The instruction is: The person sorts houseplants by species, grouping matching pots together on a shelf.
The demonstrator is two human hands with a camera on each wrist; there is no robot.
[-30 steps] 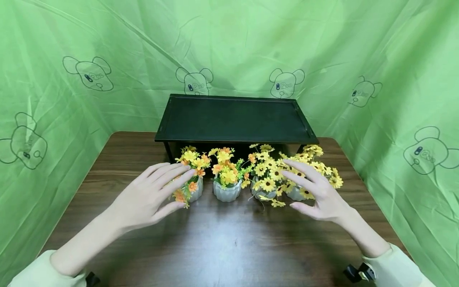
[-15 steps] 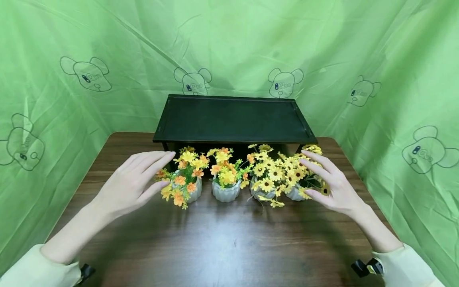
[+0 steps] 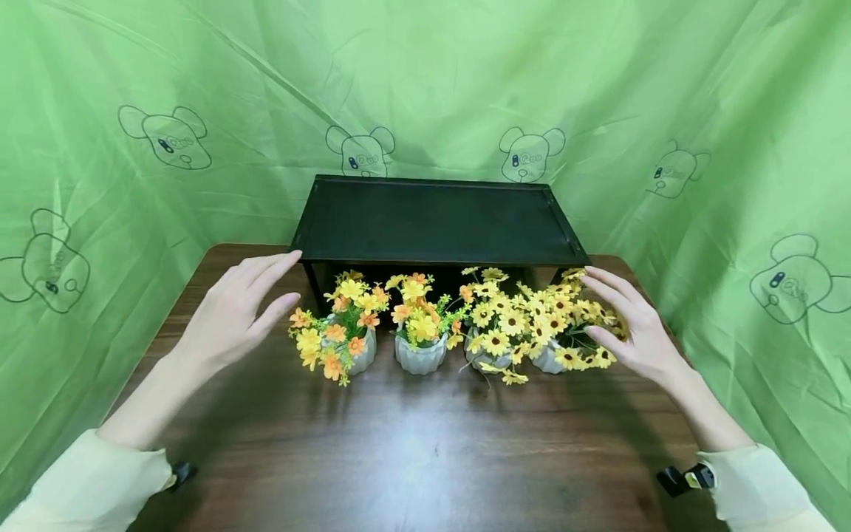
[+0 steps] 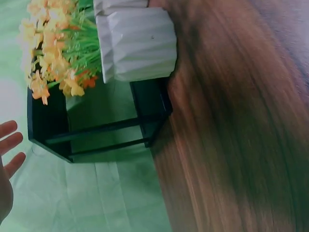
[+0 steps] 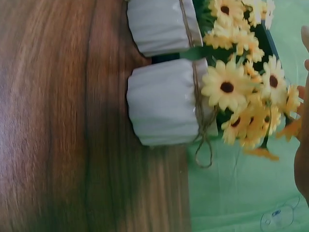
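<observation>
My left hand hovers left of the flower pots, fingers extended and nothing held, its fingertips overlapping the black stand's front left corner in the head view. The left wrist view shows its fingers apart from the stand. My right hand is raised at the other end, its fingers spread beside the rightmost yellow daisies. Closest to the left hand is a white fluted pot of orange and yellow flowers. Nearest the right is a similar pot with twine around its rim.
Between those end pots stand an orange-and-yellow flower pot and a daisy pot, all in a row at the stand's front. Brown wooden table lies before them. Green cloth with bear drawings hangs around the back and sides.
Both hands have moved outward and forward: the left from over the leftmost flowers toward the stand's corner, the right from over the daisies to their right side. The pots stay in place.
</observation>
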